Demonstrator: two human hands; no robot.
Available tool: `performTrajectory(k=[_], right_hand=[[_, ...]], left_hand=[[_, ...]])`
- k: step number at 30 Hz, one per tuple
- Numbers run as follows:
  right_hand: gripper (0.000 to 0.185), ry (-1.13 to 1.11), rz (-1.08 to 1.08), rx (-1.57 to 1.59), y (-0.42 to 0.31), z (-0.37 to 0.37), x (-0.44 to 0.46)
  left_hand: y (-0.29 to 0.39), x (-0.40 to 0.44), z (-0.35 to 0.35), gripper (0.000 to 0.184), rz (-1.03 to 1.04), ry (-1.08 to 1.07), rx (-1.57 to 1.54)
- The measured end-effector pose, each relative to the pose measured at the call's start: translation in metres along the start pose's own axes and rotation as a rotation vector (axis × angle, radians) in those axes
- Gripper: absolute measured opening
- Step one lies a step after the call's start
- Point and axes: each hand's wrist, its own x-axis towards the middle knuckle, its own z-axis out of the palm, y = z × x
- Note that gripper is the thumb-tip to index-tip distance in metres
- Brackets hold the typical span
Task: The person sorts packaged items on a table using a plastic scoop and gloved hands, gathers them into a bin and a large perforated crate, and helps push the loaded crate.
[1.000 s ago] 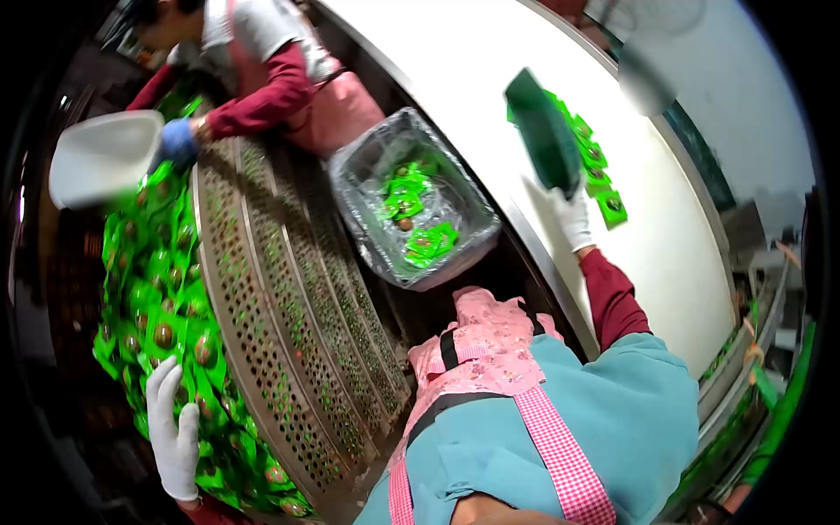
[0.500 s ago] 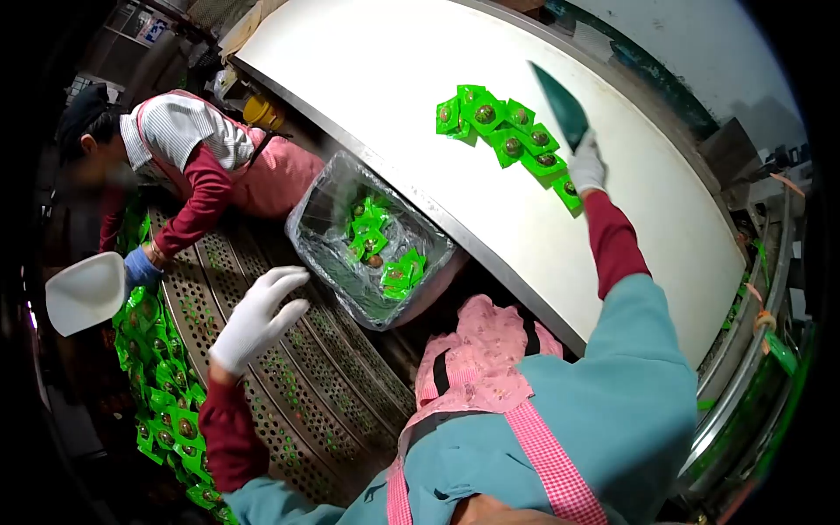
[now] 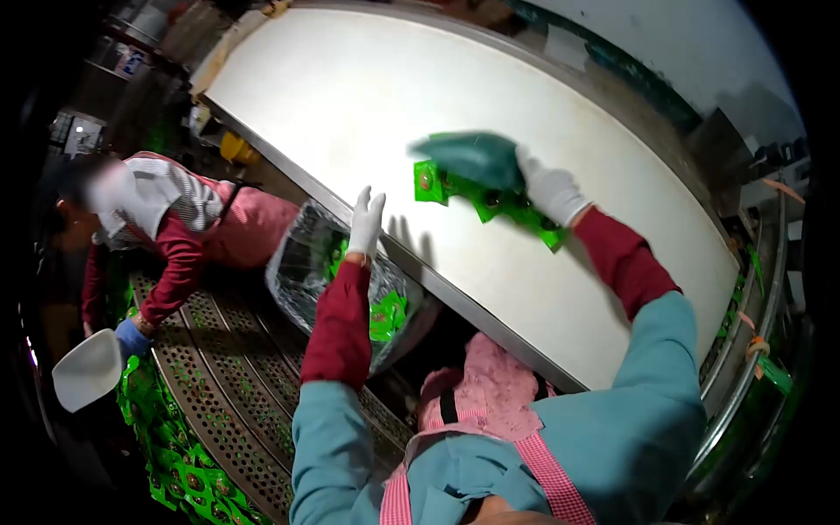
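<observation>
My right hand (image 3: 553, 188), in a white glove, grips a dark green scoop (image 3: 472, 160) that is blurred by motion. The scoop lies over a group of small green packets (image 3: 492, 203) on the white table (image 3: 350, 96) and hides part of them. My left hand (image 3: 366, 223), gloved in white too, has its fingers apart and is raised near the table's front edge, above the lined bin. It holds nothing. Beneath it, the plastic-lined bin (image 3: 297, 262) has some green packets (image 3: 386, 317) inside.
At the left, a co-worker (image 3: 188, 210) bends over the perforated metal surface (image 3: 219, 350), a blue-gloved hand at a white scoop (image 3: 87, 371). Many green packets (image 3: 188, 468) are heaped beyond that surface. Metal rails (image 3: 744, 367) run along the right side.
My left hand has moved from over the perforated surface to the table's edge. My right hand has swung the green scoop left, over the packets. The co-worker's white scoop sits lower in view.
</observation>
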Motion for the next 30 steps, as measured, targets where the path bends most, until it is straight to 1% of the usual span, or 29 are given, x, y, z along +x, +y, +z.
performTrajectory(k=[1,2,3,4,5,6,7,8,9,10,11,13,15,17,18,19,21,22,23,24,25,26,27,28,29,30], right_hand=[[0.059,-0.163,0.176,0.066,0.001,-0.044,-0.013],[0.06,-0.114,0.194,0.237,0.026,-0.061,-0.029],[0.06,0.117,-0.011,0.259,0.087,-0.037,-0.044],[0.047,-0.171,0.38,0.735,0.081,-0.09,-0.068],[0.034,-0.414,0.424,0.595,0.104,-0.127,-0.078],[0.031,-0.501,0.528,0.713,0.133,-0.142,-0.097],[0.033,-0.585,0.631,0.831,0.161,-0.152,-0.118],[0.033,-0.636,0.686,0.81,0.187,-0.16,-0.137],[0.034,-0.688,0.738,0.786,0.2,-0.164,-0.149],[0.037,-0.783,0.803,0.654,0.195,-0.164,-0.151],[0.04,-0.873,0.862,0.52,0.187,-0.161,-0.148],[0.038,-0.939,0.697,0.82,0.158,-0.149,-0.133],[0.039,-0.937,0.577,0.936,0.143,-0.103,-0.112],[0.042,-0.879,0.525,1.06,0.107,-0.056,-0.078],[0.042,-0.861,0.512,1.101,0.089,-0.034,-0.059],[0.041,-0.841,0.496,1.145,0.071,-0.017,-0.04],[0.036,-0.732,0.563,1.13,0.038,0.005,-0.018],[0.029,-0.728,0.552,1.164,0.038,0.023,-0.02],[0.029,-0.734,0.548,1.166,0.031,0.024,-0.028],[0.027,-0.676,0.607,1.26,0.021,0.024,-0.046],[0.024,-0.622,0.643,1.347,0.006,0.024,-0.059],[0.022,-0.506,0.63,1.393,-0.001,0.048,-0.072],[0.021,-0.356,0.702,1.584,-0.02,0.047,-0.086],[0.018,-0.306,0.6,1.59,-0.025,0.06,-0.1],[0.018,-0.324,0.586,1.59,-0.024,0.069,-0.112],[0.018,-0.386,0.61,1.561,-0.025,0.072,-0.125]], left_hand=[[-0.023,0.025,0.011,0.068,0.02,0.032,0.082],[-0.036,0.049,0.021,0.072,0.093,0.037,0.151],[-0.049,0.073,0.03,0.076,0.165,0.046,0.22],[-0.053,0.089,0.041,0.079,0.18,0.063,0.248],[-0.057,0.106,0.05,0.084,0.181,0.04,0.306],[-0.05,0.116,0.061,0.086,0.123,0.002,0.349],[-0.037,0.119,0.072,0.089,0.067,-0.034,0.391],[-0.024,0.118,0.084,0.089,0.06,-0.038,0.386],[-0.01,0.114,0.098,0.089,-0.04,-0.074,0.442],[-0.002,0.114,0.113,0.09,-0.138,-0.105,0.495],[0.009,0.115,0.127,0.09,-0.143,-0.097,0.488],[0.021,0.113,0.154,0.087,-0.156,-0.179,0.825],[0.021,0.106,0.176,0.089,-0.053,-0.223,0.926],[0.031,0.089,0.192,0.087,-0.019,-0.32,0.906],[0.032,0.08,0.199,0.083,0.047,-0.374,0.882],[0.028,0.071,0.207,0.077,0.069,-0.377,0.851],[0.041,0.041,0.21,0.071,0.061,-0.353,0.944],[0.037,0.033,0.209,0.066,0.08,-0.335,0.964],[0.031,0.026,0.207,0.061,0.1,-0.317,0.979],[0.026,0.016,0.205,0.06,0.231,-0.262,0.981],[0.024,0.003,0.204,0.061,0.285,-0.247,1.033],[0.021,0.0,0.202,0.071,0.298,-0.322,1.026],[0.045,-0.017,0.194,0.083,0.162,-0.46,1.001],[0.029,-0.022,0.193,0.092,0.244,-0.452,1.054],[0.046,-0.039,0.177,0.089,0.195,-0.54,1.005],[0.039,-0.044,0.172,0.085,0.176,-0.599,0.985]])
